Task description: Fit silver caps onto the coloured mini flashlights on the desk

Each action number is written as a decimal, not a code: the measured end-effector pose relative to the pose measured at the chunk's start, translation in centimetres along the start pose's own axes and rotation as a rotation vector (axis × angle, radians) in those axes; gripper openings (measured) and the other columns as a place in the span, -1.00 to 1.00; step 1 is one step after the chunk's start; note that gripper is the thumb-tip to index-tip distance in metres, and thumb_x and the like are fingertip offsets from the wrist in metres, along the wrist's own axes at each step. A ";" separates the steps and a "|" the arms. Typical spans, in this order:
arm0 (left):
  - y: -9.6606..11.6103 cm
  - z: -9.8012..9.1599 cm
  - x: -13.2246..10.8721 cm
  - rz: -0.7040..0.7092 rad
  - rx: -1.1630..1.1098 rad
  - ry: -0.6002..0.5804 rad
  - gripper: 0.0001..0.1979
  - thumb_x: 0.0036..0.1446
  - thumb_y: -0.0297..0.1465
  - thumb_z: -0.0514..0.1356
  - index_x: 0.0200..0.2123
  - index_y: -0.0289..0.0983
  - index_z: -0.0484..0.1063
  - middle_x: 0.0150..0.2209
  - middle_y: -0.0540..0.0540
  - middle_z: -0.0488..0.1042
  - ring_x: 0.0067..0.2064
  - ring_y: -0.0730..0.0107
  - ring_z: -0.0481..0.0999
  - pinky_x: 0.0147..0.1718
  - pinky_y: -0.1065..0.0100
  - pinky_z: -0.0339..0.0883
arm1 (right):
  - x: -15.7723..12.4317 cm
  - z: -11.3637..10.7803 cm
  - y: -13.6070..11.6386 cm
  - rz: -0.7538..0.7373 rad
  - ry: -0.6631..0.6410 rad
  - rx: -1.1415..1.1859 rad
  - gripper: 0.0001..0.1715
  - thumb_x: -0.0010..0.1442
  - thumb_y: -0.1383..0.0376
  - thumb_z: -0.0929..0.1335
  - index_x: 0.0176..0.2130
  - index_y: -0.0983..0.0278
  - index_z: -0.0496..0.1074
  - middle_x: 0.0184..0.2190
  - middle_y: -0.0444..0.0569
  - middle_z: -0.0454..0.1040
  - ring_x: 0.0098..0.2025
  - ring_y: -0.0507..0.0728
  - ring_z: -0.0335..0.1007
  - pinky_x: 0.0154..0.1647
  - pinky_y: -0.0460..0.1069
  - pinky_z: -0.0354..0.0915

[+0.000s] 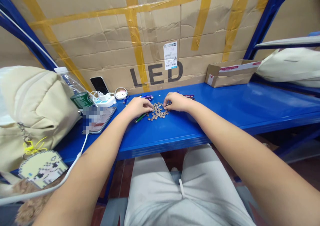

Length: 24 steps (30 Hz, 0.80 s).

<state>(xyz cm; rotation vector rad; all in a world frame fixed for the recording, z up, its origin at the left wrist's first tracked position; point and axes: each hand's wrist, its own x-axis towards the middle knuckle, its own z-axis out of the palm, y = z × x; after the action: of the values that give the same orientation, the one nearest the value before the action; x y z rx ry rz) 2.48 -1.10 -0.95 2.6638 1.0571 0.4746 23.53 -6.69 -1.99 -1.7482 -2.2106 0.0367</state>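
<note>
A loose pile of small round coin-like metal discs (159, 113) lies on the blue tabletop (170, 132). At the pile's left edge is my left hand (138, 107), its thumb and fingers pinched together at the discs. My right hand (177, 101) reaches in from the other side, fingers curled and fingertips down at the pile. Whatever either pinch holds is too small to make out. A green pen (140, 118) lies under the left fingers. Purple pens (149, 97) rest behind the left hand, and dark red pens (189, 96) lie partly hidden behind the right.
On the left are a phone (106, 121), a white power strip (106, 100), a plastic bottle (81, 97) and a cream bag (45, 102). A large cardboard box (107, 45) marked LED backs the table. An open carton (230, 75) stands at the back right.
</note>
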 end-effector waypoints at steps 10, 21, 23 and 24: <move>-1.0 0.9 1.9 0.174 0.296 0.006 -0.77 0.15 -0.39 0.16 -0.16 -0.23 0.56 -0.08 -0.09 0.55 -0.02 0.22 0.47 0.02 0.29 0.26 | -0.6 -0.5 0.0 -0.100 -0.020 0.039 -0.92 0.03 0.28 0.44 -0.37 0.22 0.56 -0.19 -0.05 0.49 -0.11 0.12 0.40 -0.09 -0.08 0.26; -0.9 0.7 1.5 0.015 0.149 0.027 -0.86 -0.02 -0.39 0.29 -0.33 -0.27 0.58 -0.33 -0.06 0.59 -0.29 0.31 0.51 -0.23 0.35 0.34 | -0.4 -1.0 0.7 -0.019 0.049 0.065 -0.78 0.14 0.21 0.35 -0.29 0.28 0.54 -0.21 -0.01 0.53 -0.16 0.12 0.41 -0.09 -0.05 0.26; -0.8 0.6 1.3 0.028 0.137 0.038 -0.89 -0.03 -0.42 0.28 -0.37 -0.26 0.57 -0.33 -0.05 0.59 -0.29 0.32 0.51 -0.24 0.36 0.33 | -0.1 -0.7 0.9 0.033 0.101 -0.007 -0.78 0.16 0.24 0.33 -0.24 0.25 0.54 -0.17 0.00 0.51 -0.10 0.14 0.38 -0.05 -0.02 0.24; -0.8 0.5 1.2 0.036 0.130 0.041 -0.90 -0.04 -0.44 0.28 -0.38 -0.26 0.57 -0.33 -0.04 0.59 -0.28 0.33 0.52 -0.24 0.36 0.33 | 0.1 -0.5 1.0 0.051 0.107 -0.039 -0.78 0.15 0.24 0.33 -0.23 0.23 0.54 -0.14 0.01 0.49 -0.08 0.16 0.37 -0.03 0.01 0.24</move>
<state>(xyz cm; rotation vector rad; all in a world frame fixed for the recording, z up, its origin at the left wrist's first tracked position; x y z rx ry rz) 3.03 0.26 -1.41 2.8020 1.0888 0.4845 24.58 -6.49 -1.70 -1.7832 -2.1045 -0.0864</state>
